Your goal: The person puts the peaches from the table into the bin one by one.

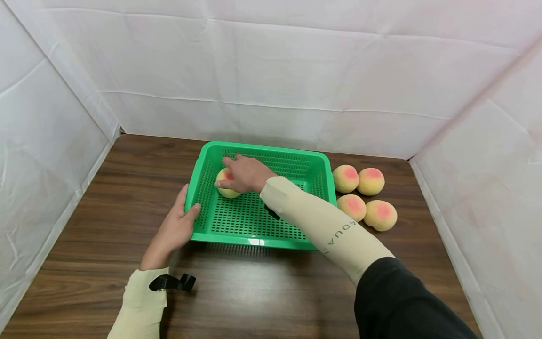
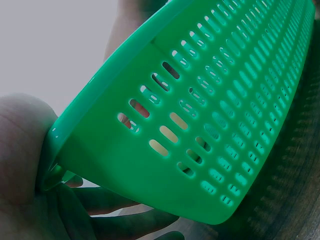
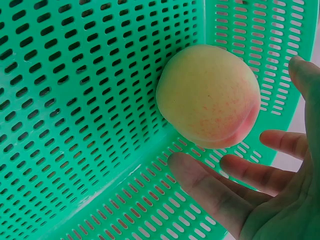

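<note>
A green perforated plastic basket sits on the table. My left hand grips its left rim, thumb on the inner side and fingers beneath the rim in the left wrist view. Inside, near the left end, lies a yellow peach with a pink blush. Over that peach, my right hand reaches into the basket. Its spread fingers stand apart from the fruit in the right wrist view, holding nothing.
Several more peaches are grouped just right of the basket on the brown wood-grain table. White cloth walls enclose the table's back and sides. My right forearm crosses over the basket's right front part.
</note>
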`<action>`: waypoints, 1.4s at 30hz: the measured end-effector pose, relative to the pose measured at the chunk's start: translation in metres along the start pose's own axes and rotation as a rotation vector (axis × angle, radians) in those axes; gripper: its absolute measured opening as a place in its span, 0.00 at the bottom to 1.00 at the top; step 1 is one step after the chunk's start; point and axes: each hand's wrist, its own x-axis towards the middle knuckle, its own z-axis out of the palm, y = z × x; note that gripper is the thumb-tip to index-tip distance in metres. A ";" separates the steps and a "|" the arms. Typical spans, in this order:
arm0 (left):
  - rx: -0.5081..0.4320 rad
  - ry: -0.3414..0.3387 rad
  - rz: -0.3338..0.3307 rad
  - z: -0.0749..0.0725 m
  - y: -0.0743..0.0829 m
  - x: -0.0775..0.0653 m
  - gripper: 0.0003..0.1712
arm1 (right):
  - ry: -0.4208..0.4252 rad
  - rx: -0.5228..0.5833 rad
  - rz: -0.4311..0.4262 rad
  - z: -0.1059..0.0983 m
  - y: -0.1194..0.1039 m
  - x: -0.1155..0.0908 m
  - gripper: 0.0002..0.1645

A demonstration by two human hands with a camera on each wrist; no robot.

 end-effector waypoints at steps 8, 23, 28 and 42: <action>0.005 0.006 -0.012 -0.002 -0.001 0.003 0.36 | 0.008 0.006 0.001 -0.001 0.004 -0.002 0.46; 0.015 0.009 -0.025 -0.001 -0.002 0.005 0.37 | 0.013 0.001 -0.019 -0.002 0.013 -0.011 0.42; 0.020 0.009 -0.035 -0.002 -0.002 0.005 0.37 | 0.036 0.007 -0.065 -0.004 0.017 -0.015 0.34; 0.016 0.010 -0.030 -0.004 -0.002 0.005 0.37 | 0.026 -0.058 -0.100 -0.005 0.025 -0.026 0.24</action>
